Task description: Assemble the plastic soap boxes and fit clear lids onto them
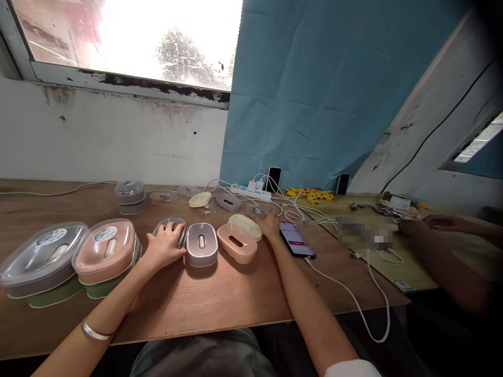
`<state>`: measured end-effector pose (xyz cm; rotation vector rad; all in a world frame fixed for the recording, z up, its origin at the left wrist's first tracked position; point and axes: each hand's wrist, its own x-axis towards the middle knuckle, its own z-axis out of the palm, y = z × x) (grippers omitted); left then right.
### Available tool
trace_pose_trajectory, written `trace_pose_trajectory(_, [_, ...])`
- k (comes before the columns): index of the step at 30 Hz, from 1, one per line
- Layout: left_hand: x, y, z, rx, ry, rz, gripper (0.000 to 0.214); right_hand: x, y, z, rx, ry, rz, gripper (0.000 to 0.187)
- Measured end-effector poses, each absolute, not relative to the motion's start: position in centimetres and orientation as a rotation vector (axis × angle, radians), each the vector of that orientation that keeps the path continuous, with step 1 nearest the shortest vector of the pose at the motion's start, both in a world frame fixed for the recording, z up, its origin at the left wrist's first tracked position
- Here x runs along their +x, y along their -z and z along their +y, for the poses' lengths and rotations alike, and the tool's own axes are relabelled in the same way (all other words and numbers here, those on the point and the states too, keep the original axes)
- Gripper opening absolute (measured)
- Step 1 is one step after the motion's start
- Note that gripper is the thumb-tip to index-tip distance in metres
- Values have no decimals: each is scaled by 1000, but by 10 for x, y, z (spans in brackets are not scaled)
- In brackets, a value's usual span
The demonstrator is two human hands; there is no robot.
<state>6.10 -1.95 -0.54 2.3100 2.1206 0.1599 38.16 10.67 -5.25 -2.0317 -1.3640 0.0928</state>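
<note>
My left hand (167, 243) curves over the top of a grey soap box (181, 229), its fingers spread across it and gripping. Right beside it sits another grey soap box (201, 251) with a clear lid. A pink soap box (238, 247) without a clear lid lies tilted against a cream slotted tray (245, 226). Beyond them, my right hand (270, 226) has its thumb and fingers closed at the near edge of a clear lid (256, 211) with a round label; the fingertips are partly hidden.
Larger lidded boxes, grey (43, 259) and pink (106, 251), stand stacked at left. Behind are a small grey stack (131, 196), a cream piece (200, 199) and a grey tray (228, 202). A phone (295, 240), power strip (250, 192) and cables lie right; another person's arm (440, 256) works there.
</note>
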Motion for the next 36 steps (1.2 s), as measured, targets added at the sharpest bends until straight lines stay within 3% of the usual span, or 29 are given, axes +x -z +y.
trace_pose_trajectory(6, [60, 5, -18, 2359, -286, 2129, 70, 380, 49, 104, -2036, -115, -1337, 81])
trace_pose_trajectory(20, [53, 15, -11, 2245, -45, 2091, 74, 374, 44, 99, -2022, -134, -1292, 81])
trace_pose_trajectory(31, [60, 8, -16, 2350, -220, 2110, 80, 349, 30, 88, -1864, -110, -1365, 79])
trace_pose_trajectory(36, [59, 8, -16, 2376, -338, 2076, 74, 321, 18, 69, -1766, -167, -1516, 81])
